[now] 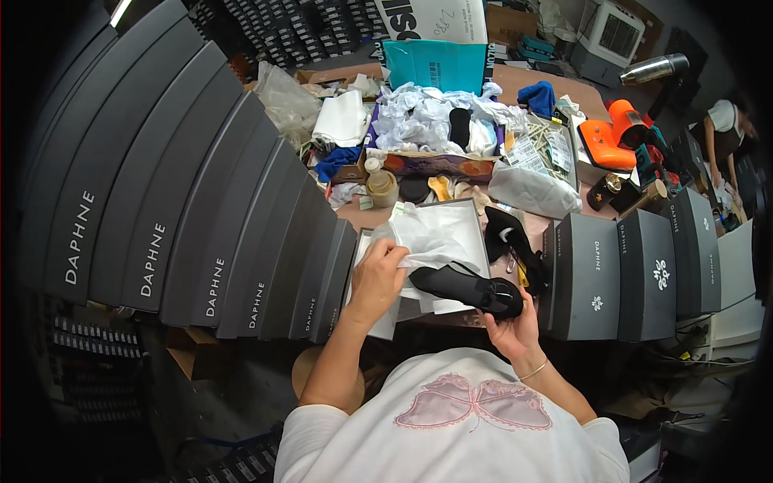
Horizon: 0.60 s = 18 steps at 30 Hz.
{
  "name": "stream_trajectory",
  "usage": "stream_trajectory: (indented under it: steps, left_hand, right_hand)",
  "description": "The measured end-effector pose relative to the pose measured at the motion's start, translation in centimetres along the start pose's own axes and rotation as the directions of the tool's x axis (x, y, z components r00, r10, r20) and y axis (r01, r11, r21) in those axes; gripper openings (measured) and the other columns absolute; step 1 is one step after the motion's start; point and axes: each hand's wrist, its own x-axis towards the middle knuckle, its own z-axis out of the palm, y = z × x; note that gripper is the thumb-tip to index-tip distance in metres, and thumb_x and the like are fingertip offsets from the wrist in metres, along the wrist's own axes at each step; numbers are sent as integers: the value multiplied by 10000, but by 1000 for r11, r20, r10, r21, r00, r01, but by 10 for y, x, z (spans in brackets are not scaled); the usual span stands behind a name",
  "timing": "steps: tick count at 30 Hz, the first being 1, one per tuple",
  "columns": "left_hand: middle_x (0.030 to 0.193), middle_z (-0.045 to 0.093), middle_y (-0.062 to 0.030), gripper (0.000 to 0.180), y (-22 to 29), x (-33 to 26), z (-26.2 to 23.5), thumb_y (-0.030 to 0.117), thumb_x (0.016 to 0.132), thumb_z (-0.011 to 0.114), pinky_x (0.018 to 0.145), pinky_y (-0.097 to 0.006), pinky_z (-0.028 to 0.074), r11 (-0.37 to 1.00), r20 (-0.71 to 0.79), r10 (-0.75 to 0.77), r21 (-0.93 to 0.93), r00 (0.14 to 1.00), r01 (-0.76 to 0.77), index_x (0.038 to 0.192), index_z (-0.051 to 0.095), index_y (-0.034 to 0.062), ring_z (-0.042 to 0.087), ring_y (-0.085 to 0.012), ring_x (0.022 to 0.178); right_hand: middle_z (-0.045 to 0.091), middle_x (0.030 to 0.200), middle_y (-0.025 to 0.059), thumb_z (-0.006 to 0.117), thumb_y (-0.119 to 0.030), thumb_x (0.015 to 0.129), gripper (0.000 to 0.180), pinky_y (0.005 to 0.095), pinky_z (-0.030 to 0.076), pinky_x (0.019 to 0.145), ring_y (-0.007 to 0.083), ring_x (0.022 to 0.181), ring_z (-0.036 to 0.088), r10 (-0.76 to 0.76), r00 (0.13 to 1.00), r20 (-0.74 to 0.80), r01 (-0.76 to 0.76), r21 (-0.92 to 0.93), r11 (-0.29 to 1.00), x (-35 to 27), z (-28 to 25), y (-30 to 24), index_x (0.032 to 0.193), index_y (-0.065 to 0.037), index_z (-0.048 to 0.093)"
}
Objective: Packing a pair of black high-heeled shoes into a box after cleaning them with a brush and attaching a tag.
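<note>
My left hand (376,279) pinches the edge of a sheet of white tissue paper (427,233), its fingers closed. The tissue lies loosely over an open shoebox (475,211) with a pale inside and dark rim. My right hand (514,328) grips a black shoe (459,286) by its rounded end, at the box's near right corner. The shoe lies on its side, with its narrower end toward my left hand and close to the tissue. Just right of the box is a second black shoe (507,235), apart from both hands.
Dark shoeboxes (185,201) stand in a long row at left, others (592,274) at right. Behind are a carton of crumpled paper (419,113), a pump bottle (381,185), a tray of small sticks (555,133) and an orange device (605,145). Another person (721,133) is at far right.
</note>
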Motion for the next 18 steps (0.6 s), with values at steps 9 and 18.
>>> stream_trajectory:
  steps: [9, 18]
  left_hand:
    - [791, 583, -136, 324, 65, 1, 5, -19, 702, 657, 613, -375, 487, 909, 38, 70, -414, 997, -48, 1025, 658, 4, 606, -321, 701]
    - [736, 596, -64, 433, 70, 1, 48, -78, 657, 633, 525, -317, 470, 795, -191, 391, -424, 900, -435, 1063, 696, 56, 583, -210, 587]
  right_hand:
    - [577, 1233, 129, 509, -377, 942, 443, 476, 547, 903, 283, 1098, 600, -167, 981, 97, 176, -95, 980, -24, 19, 17, 1265, -75, 511]
    - [582, 1206, 95, 617, -216, 879, 487, 459, 423, 1035, 245, 1125, 561, -364, 905, 220, 374, -1, 928, -31, 44, -5, 1315, -61, 465]
